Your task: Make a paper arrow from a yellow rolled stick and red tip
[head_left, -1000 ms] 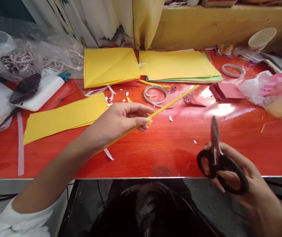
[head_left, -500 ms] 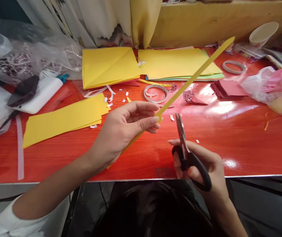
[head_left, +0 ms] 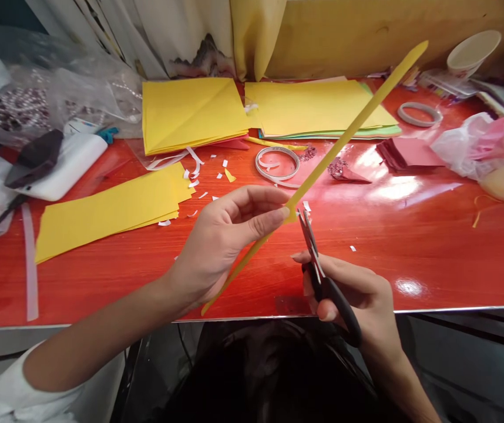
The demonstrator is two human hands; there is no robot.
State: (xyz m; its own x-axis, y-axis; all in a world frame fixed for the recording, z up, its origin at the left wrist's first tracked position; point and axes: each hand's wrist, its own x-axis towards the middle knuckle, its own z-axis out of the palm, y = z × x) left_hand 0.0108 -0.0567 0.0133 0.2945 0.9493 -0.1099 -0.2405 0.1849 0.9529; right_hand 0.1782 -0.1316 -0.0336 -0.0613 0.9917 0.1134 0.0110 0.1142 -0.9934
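Observation:
My left hand [head_left: 237, 238] pinches a long narrow yellow paper strip [head_left: 358, 123] between thumb and fingers. The strip slants from near the table's front edge up to the far right, and a small wider piece of it shows just beyond my thumb tip. In my right hand [head_left: 353, 288] is a pair of scissors [head_left: 320, 267] with black handles, fingers through the loops. The blades point up and away, slightly parted, and their tips are close to the wider piece of the strip; whether they touch it I cannot tell.
On the red table [head_left: 428, 247] lie yellow paper stacks [head_left: 194, 114], cut yellow pieces [head_left: 111, 211], tape rolls [head_left: 277, 163], dark red paper [head_left: 410, 155] and white scraps. Plastic bags [head_left: 485, 147] stand at both sides. A paper cup [head_left: 472, 53] is at the back right.
My right hand has brought the scissors left, nearer the strip. My left hand and the strip have shifted slightly right, and the strip's far end sits higher in view.

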